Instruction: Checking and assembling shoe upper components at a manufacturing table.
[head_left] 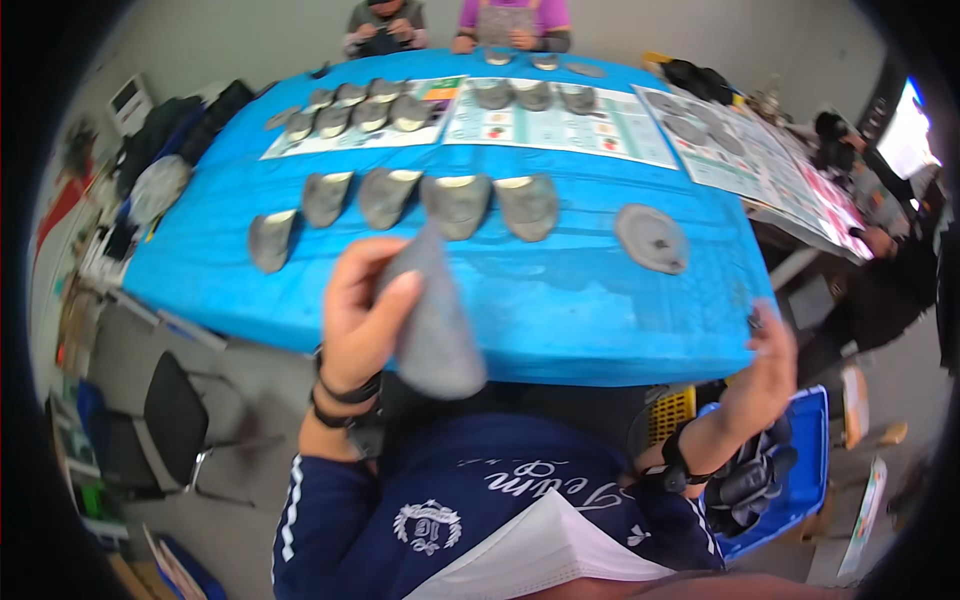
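My left hand is closed on a grey felt-like piece, tapered at the top and rounded at the bottom, held up in front of the table's near edge. The piece is slightly blurred. At the table's right front corner is my right hand, fingers drawn together around a small dark thing too blurred to name. Beyond the left hand, several grey curved pouch-like pieces stand in a row, pale along their upper edges. A flat round grey piece lies to their right.
A blue sheet covers the table. Farther back, more grey pieces rest on printed sheets. Two people sit at the far side; another person is at right. A blue bin holds dark items by my right arm; a black chair stands left.
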